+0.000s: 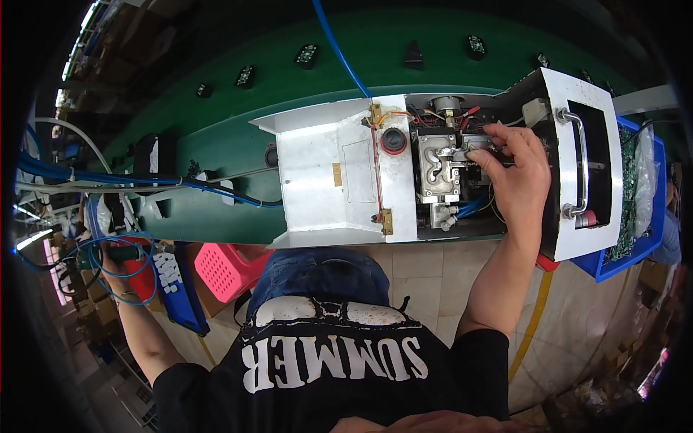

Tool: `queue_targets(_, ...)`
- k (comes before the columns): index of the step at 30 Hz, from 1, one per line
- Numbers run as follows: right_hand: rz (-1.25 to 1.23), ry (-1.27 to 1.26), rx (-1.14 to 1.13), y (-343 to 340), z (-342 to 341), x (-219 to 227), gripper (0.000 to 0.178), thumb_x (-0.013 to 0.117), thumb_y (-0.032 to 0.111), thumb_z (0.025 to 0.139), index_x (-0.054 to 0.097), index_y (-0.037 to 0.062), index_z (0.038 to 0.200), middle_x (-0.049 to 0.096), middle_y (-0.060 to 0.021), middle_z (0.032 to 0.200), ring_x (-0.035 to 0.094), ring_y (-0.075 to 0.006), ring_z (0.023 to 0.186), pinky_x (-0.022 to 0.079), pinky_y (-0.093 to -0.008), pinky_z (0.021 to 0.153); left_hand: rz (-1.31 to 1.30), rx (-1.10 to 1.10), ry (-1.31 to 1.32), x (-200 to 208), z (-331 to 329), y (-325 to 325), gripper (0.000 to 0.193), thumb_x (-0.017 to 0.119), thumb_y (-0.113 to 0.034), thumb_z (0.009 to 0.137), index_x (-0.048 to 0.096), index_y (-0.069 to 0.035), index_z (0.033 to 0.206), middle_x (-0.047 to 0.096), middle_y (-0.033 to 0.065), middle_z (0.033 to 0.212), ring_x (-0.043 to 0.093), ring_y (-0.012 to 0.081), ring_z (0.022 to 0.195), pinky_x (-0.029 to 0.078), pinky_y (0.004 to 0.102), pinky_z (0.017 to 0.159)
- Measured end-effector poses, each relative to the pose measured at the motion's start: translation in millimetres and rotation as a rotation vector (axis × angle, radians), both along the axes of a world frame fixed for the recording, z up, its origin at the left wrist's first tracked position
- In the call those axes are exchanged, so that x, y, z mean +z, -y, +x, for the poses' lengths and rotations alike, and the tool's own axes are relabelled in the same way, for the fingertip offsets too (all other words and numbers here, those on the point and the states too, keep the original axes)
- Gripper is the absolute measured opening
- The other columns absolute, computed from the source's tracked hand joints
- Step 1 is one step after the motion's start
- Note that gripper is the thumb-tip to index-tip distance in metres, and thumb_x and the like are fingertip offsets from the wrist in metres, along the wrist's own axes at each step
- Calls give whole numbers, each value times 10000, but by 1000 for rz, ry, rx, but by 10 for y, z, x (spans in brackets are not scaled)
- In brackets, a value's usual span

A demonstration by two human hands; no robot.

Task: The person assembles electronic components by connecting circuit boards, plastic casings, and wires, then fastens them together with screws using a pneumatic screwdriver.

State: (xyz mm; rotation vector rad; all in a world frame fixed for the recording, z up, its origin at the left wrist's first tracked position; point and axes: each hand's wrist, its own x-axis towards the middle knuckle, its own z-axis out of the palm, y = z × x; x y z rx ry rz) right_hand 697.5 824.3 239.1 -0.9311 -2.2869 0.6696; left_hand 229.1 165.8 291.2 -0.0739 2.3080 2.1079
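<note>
A white metal machine (325, 173) lies on the green bench with its cover folded back to the left. Inside the open housing sits a silver metal block (438, 169) with curved channels. My right hand (521, 169) reaches in at the right of this block, thumb and forefinger bent around a small metal piece (471, 143); the fingertips partly hide it. Far to the left, my left hand (110, 265) is closed around a dark green cylindrical tool (124, 254), with a thin blue hose (150, 270) looping around it. The fingers there are partly hidden.
Small black housings with circuit boards (306, 55) stand along the green surface (216, 123) at the back. A blue bin (658, 195) of green boards is at the right. A pink stool (222, 273) stands below the bench edge. Blue hoses (333, 36) and cables cross the bench.
</note>
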Motion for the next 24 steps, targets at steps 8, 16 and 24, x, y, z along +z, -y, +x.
queue_targets(8, 22, 33, -1, 17, 35, 0, 367, 751, 46, 579, 631, 47, 926, 563, -41, 798, 518, -163, 723, 441, -266, 642, -36, 28, -30, 46, 23, -297, 258, 589, -190, 835, 566, -14, 1023, 602, 92, 964, 577, 195, 901, 469, 332, 787)
queue_targets(16, -58, -311, -92, 366, 185, -33, 253, 721, 29, 665, 627, 36, 899, 522, -53, 734, 491, -130, 575, 415, -240, 512, 15, -13, -90, -90, -83, -121, 281, 590, -148, 826, 551, 7, 1058, 601, 121, 969, 582, 206, 916, 482, 343, 801)
queue_targets(24, 71, -72, -32, 159, 184, -307, 227, 757, 73, 629, 593, 31, 780, 539, -45, 708, 518, -144, 587, 432, -265, 510, -33, 43, -111, -131, -160, -106, 258, 590, -153, 828, 556, -2, 1034, 613, 112, 937, 588, 195, 895, 491, 347, 761)
